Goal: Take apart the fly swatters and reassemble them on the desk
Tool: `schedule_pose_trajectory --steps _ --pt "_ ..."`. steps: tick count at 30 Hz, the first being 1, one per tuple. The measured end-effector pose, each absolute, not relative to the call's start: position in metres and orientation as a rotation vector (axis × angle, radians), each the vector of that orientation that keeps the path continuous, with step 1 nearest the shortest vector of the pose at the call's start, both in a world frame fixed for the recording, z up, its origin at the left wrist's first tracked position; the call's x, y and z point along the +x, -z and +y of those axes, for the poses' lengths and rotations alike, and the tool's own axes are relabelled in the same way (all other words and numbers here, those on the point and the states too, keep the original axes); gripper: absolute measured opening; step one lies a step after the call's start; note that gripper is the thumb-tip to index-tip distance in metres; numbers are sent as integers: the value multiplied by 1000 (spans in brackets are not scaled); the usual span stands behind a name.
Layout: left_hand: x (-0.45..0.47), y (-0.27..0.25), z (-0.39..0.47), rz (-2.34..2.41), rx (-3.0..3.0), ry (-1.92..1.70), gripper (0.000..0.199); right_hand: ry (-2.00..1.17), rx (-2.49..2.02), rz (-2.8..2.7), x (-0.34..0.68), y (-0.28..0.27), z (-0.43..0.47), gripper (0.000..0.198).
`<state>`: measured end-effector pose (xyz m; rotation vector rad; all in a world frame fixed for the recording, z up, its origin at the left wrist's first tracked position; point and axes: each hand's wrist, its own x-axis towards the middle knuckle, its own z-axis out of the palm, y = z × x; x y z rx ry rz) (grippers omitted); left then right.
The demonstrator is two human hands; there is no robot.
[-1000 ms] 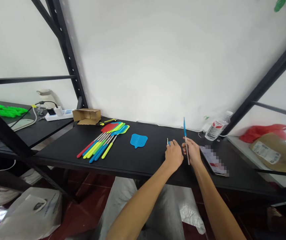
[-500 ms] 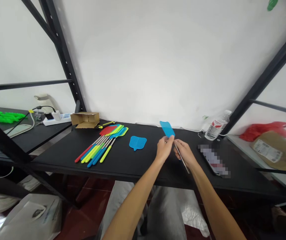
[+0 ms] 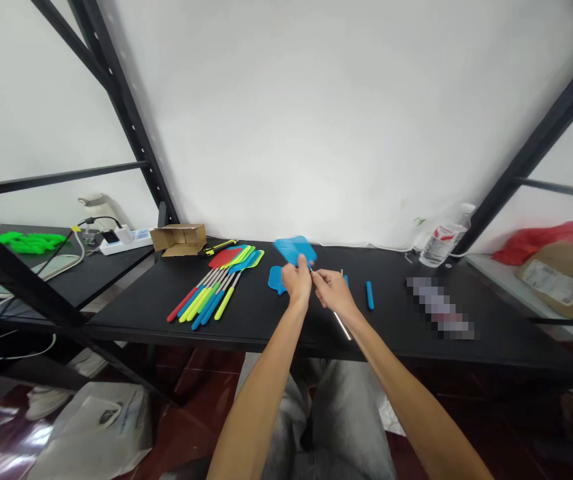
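Observation:
My left hand (image 3: 297, 281) is closed on a blue fly swatter head (image 3: 293, 249), which is smeared by motion. Beside it, the fingers of my right hand (image 3: 333, 291) pinch a thin metal rod (image 3: 343, 327) close to the base of that head. Whether the rod sits inside the head cannot be made out. A second blue swatter head (image 3: 277, 280) lies on the table, partly covered by my left hand. To the right of my hands lies a short blue handle (image 3: 369, 295). Another blue piece peeks out behind my right hand, mostly hidden.
Several fly swatters (image 3: 211, 287) with coloured heads and handles lie fanned on the black table (image 3: 136, 303). Behind them are an open cardboard box (image 3: 181, 241) and a yellow-black utility knife (image 3: 219, 248). A water bottle (image 3: 446, 237) and a pixelated object (image 3: 439, 308) are at right.
Both hands have moved left with the swatter head and rod, partly covering the loose head on the table. The blue handle on the right now shows. The view has shifted slightly.

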<state>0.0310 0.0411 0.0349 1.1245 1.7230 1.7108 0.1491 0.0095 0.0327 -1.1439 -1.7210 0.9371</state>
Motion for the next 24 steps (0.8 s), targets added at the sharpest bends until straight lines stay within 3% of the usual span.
schedule_pose_trajectory --steps 2,9,16,21,24 --pt "4 -41 45 1941 1042 -1669 50 -748 -1280 -1783 155 -32 7 39" --pt "-50 -31 17 2266 1546 -868 47 -213 -1899 -1919 160 -26 39 32" --pt "-47 -24 9 2485 1629 -572 60 -28 -2008 -1977 149 -17 64 27" --pt "-84 -30 -14 2703 1769 -585 38 -50 -1983 -1963 158 -21 61 32" --pt "-106 -31 -28 2851 1741 -374 35 -27 -1910 -1927 164 -21 51 32"
